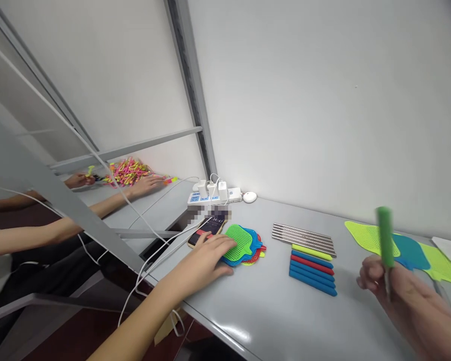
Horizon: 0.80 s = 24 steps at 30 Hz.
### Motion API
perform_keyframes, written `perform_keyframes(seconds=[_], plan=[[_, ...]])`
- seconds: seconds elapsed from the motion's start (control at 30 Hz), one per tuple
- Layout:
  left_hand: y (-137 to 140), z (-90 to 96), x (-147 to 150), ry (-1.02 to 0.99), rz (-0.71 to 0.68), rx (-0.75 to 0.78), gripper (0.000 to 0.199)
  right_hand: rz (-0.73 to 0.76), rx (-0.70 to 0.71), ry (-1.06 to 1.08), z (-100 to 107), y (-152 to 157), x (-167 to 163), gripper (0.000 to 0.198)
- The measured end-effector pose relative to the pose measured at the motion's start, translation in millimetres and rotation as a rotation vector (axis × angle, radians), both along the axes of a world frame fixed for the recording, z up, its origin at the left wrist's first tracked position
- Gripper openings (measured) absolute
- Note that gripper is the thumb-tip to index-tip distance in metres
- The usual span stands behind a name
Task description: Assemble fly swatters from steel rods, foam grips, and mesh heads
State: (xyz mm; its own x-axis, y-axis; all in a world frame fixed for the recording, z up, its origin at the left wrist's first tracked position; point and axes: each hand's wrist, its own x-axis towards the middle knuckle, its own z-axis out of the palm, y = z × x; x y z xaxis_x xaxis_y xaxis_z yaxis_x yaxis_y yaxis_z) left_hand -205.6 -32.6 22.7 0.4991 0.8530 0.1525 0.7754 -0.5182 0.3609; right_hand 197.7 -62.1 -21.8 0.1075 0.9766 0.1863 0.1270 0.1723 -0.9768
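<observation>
Pinches green tubular handle [385,238] w/ thin metal rod [388,287] below in R hand [402,288], above grey tabletop [270,311], R of blue, red & yellow tubes [312,284]; rests L hand [208,254], thumb splayed from fingers, on stacked multicol. perforated plastic paddle heads [239,236].

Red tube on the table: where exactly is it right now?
In the head view, the red tube lies right of centre on the grey table, between blue tubes, left of the right hand.

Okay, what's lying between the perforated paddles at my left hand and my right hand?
Metal rods and colored tubes lie side by side there, as the head view shows.
</observation>
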Motion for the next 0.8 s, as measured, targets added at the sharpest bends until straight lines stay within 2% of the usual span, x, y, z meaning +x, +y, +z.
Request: perform_keyframes(seconds=[0.1,0.2,0.33,0.43,0.53,0.6,0.63,0.67,0.73,0.8], plan=[[-1.1,-4.3,3.5,0.01,-0.033,0.044,0.033,0.002,-0.156,0.372,2.5,8.1,0.3,0.027],[-2.2,-5.2,5.8,0.01,-0.073,0.123,0.021,-0.037,-0.208,0.537,7.7,11.6,3.5,0.026],[-1.9,-6.5,9.5,-0.051,-0.139,0.301,0.012,-0.022,-0.264,0.562,13.6,7.7,3.6,0.028],[1.7,-3.3,20.1,-0.153,-0.107,0.501,0.015,-0.034,-0.288,0.503,15.4,2.6,0.4,0.031],[8.4,8.8,44.8,-0.327,-0.026,0.701,0.019,-0.015,-0.273,0.444,17.2,-0.8,-4.1,0.031],[13.9,19.9,69.6,-0.471,-0.001,0.745,0.017,0.03,-0.233,0.436,19.3,-1.3,-6.4,0.028],[16.6,24.9,83.7,-0.541,0.004,0.697,0.014,0.046,-0.211,0.435,20.7,-1.0,-6.8,0.026],[19.1,28.5,98.3,-0.605,0.009,0.582,0.01,0.054,-0.191,0.435,22.2,-0.5,-6.6,0.024],[22.9,29.7,126.4,-0.702,-0.013,0.274,0.01,0.057,-0.164,0.443,25.6,0.9,-4.3,0.022],[24.5,21.4,150.0,-0.753,-0.043,-0.007,0.015,0.056,-0.146,0.463,29.2,2.2,0.0,0.024]])
